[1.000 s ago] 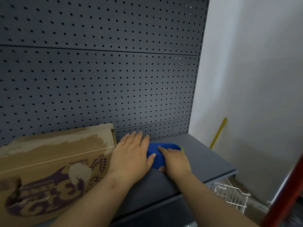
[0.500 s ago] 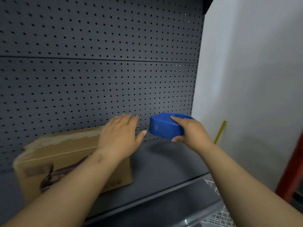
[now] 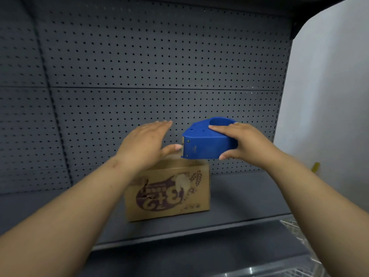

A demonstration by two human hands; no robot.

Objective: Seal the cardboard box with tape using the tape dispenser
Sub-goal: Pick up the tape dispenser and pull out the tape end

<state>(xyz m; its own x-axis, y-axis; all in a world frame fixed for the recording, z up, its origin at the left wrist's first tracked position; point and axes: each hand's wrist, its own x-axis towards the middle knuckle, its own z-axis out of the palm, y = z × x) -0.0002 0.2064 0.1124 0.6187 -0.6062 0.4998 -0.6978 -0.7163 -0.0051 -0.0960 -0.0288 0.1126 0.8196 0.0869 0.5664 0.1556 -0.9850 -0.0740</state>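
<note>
A brown cardboard box (image 3: 169, 192) with a purple print on its front stands on the grey shelf (image 3: 245, 196). My right hand (image 3: 247, 144) grips a blue plastic tape dispenser (image 3: 205, 142) in the air, above the box's right end. My left hand (image 3: 147, 146) hovers flat with its fingers spread, just left of the dispenser, thumb tip close to the dispenser's front edge. The left hand and forearm hide most of the box's top and its left side.
A dark pegboard wall (image 3: 139, 66) backs the shelf. A white wall (image 3: 327, 96) stands at the right, with a yellow stick (image 3: 315, 166) against it. A white wire basket (image 3: 299, 232) sits below at the lower right.
My right hand has lifted the dispenser off the shelf and carried it up over the box. My left hand has come off the box's right end. The view has pulled back.
</note>
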